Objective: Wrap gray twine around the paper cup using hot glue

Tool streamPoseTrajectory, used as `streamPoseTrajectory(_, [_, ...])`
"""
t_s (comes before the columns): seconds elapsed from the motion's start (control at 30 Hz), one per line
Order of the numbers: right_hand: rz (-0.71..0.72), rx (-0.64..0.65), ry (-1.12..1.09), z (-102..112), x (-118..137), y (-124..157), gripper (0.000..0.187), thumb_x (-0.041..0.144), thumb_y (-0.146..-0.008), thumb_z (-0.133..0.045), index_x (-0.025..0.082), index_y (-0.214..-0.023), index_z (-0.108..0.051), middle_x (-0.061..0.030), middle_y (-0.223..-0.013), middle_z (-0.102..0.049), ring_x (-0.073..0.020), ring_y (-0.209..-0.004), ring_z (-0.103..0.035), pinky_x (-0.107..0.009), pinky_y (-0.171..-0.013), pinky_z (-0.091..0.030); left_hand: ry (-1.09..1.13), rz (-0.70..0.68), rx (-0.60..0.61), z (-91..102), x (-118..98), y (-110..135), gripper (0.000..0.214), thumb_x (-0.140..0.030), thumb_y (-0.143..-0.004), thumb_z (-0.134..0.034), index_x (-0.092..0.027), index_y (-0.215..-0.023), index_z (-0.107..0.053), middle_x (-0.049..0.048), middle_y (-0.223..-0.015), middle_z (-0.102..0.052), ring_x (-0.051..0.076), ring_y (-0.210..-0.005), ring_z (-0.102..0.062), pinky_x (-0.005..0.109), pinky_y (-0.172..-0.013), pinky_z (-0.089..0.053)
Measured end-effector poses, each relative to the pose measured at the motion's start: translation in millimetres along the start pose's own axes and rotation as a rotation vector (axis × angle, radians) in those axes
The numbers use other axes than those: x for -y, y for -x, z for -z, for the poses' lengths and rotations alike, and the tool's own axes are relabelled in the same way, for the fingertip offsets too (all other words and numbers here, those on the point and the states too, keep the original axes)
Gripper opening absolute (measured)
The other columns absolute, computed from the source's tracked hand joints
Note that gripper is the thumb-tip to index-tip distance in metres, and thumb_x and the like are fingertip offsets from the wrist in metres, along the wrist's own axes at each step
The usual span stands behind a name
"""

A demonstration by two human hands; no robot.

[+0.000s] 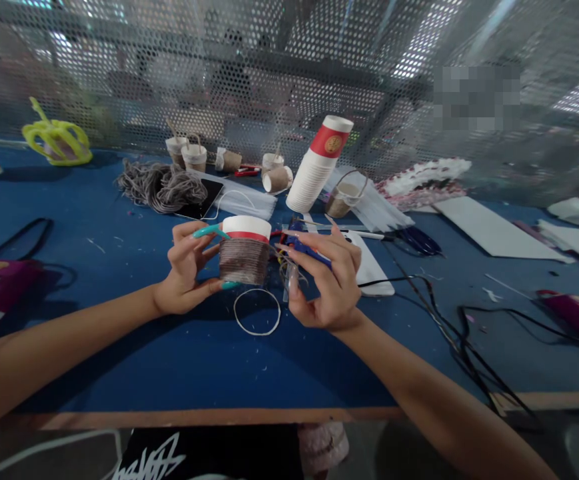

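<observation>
My left hand [188,270] is closed around the left side of a paper cup [244,260]. The cup's white and red upper part is bare, and grey-brown cord is wound in rows round the lower part. Just right of it hovers my right hand [324,273], its long-nailed fingers apart and pointing at the cup's side. Thin loose strands show by those fingertips; whether they touch them I cannot tell. Partly hidden behind the right hand lies a blue glue gun [309,248]. A thin white ring [257,333] rests on the table below the cup.
Behind the hands stand a leaning cup stack [314,167], a grey yarn bundle [162,187], a phone [209,200] and a small cord-wrapped bucket [342,200]. Black cables [449,327] trail at right. Purple devices [2,293] sit at both sides. Perforated metal [249,73] borders the back.
</observation>
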State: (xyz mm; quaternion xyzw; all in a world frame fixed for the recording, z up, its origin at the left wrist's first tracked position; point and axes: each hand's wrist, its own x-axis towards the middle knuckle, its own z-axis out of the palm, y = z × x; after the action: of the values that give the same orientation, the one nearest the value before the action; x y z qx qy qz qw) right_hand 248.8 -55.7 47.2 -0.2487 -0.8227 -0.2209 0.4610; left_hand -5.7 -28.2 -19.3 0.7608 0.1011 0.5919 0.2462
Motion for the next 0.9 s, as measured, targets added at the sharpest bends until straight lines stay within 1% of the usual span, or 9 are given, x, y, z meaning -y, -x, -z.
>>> streamPoseTrajectory(0.1, [0.024, 0.031, 0.055, 0, 5, -1, 0.067, 0.031, -0.085, -0.051, 0.023, -0.150, -0.041, -0.0096, -0.143, -0.056, -0.0326, -0.121, -0.056, -0.057, -0.110, -0.041, 0.002, -0.033, -0.009, -0.5, -2, -3, 0.083, -0.010, -0.083, -0.071, -0.046, -0.143, -0.026, 0.0013, -0.138, -0.028, 0.020, -0.137, -0.041, 0.043, -0.111, -0.051])
streamPoseTrajectory(0.23, [0.015, 0.172, 0.051, -3, 13, 0, 0.075, 0.035, -0.088, -0.049, 0.019, -0.157, -0.026, -0.0119, -0.157, -0.042, -0.0371, -0.135, -0.045, -0.062, -0.114, -0.033, 0.004, -0.064, 0.010, -0.2, -6, -8, 0.090, -0.003, -0.079, -0.070, -0.045, -0.145, -0.026, 0.0009, -0.138, -0.027, 0.018, -0.137, -0.041, 0.040, -0.114, -0.048])
streamPoseTrajectory(0.33, [-0.007, 0.234, 0.013, -4, 14, 2, 0.077, 0.036, -0.088, -0.049, 0.016, -0.158, -0.024, -0.0136, -0.160, -0.037, -0.0394, -0.139, -0.041, -0.065, -0.115, -0.028, 0.009, -0.080, 0.013, 1.0, -6, -9, 0.093, -0.003, -0.076, -0.073, -0.044, -0.145, -0.026, 0.0003, -0.137, -0.026, 0.019, -0.136, -0.042, 0.042, -0.114, -0.048])
streamPoseTrajectory(0.4, [0.008, 0.217, 0.020, -4, 14, 3, 0.076, 0.034, -0.088, -0.048, 0.017, -0.158, -0.024, -0.0134, -0.160, -0.036, -0.0391, -0.139, -0.043, -0.065, -0.115, -0.030, 0.008, -0.063, 0.023, 1.8, -5, -7, 0.094, -0.002, -0.076, -0.074, -0.044, -0.145, -0.026, 0.0009, -0.137, -0.026, 0.020, -0.137, -0.041, 0.046, -0.113, -0.048])
streamPoseTrajectory(0.47, [0.019, 0.179, 0.055, -3, 13, 3, 0.077, 0.031, -0.087, -0.049, 0.020, -0.158, -0.022, -0.0111, -0.161, -0.036, -0.0378, -0.138, -0.044, -0.064, -0.113, -0.033, 0.016, -0.027, 0.022, 2.0, -3, -4, 0.093, -0.004, -0.077, -0.073, -0.045, -0.145, -0.025, 0.0020, -0.139, -0.026, 0.023, -0.139, -0.038, 0.050, -0.114, -0.047])
streamPoseTrajectory(0.53, [0.024, 0.144, 0.077, -2, 12, 3, 0.077, 0.029, -0.087, -0.048, 0.021, -0.159, -0.022, -0.0093, -0.162, -0.035, -0.0367, -0.139, -0.044, -0.062, -0.114, -0.034, 0.031, -0.001, 0.007, 1.3, -2, -2, 0.090, -0.008, -0.080, -0.072, -0.046, -0.146, -0.023, 0.0022, -0.140, -0.025, 0.024, -0.142, -0.037, 0.052, -0.115, -0.046])
streamPoseTrajectory(0.67, [0.042, 0.130, 0.083, -3, 13, 3, 0.075, 0.031, -0.087, -0.048, 0.020, -0.158, -0.026, -0.0093, -0.162, -0.035, -0.0378, -0.140, -0.042, -0.062, -0.115, -0.032, 0.025, -0.006, -0.038, -1.2, -4, -4, 0.083, -0.014, -0.082, -0.072, -0.050, -0.143, -0.027, -0.0009, -0.139, -0.027, 0.023, -0.140, -0.042, 0.047, -0.112, -0.050])
streamPoseTrajectory(0.8, [0.047, 0.166, 0.096, -2, 13, 4, 0.074, 0.035, -0.088, -0.048, 0.023, -0.158, -0.026, -0.0088, -0.156, -0.045, -0.0382, -0.139, -0.043, -0.063, -0.115, -0.031, 0.015, -0.025, -0.024, -1.2, -6, -6, 0.085, -0.013, -0.083, -0.072, -0.049, -0.144, -0.026, -0.0002, -0.141, -0.027, 0.022, -0.136, -0.044, 0.044, -0.111, -0.052])
streamPoseTrajectory(0.9, [0.042, 0.183, 0.115, -2, 13, 5, 0.072, 0.038, -0.089, -0.046, 0.025, -0.158, -0.026, -0.0074, -0.154, -0.048, -0.0365, -0.138, -0.044, -0.064, -0.116, -0.030, 0.003, 0.007, -0.018, -0.5, -6, -4, 0.081, -0.016, -0.085, -0.070, -0.049, -0.143, -0.024, 0.0007, -0.142, -0.025, 0.022, -0.136, -0.043, 0.044, -0.112, -0.051])
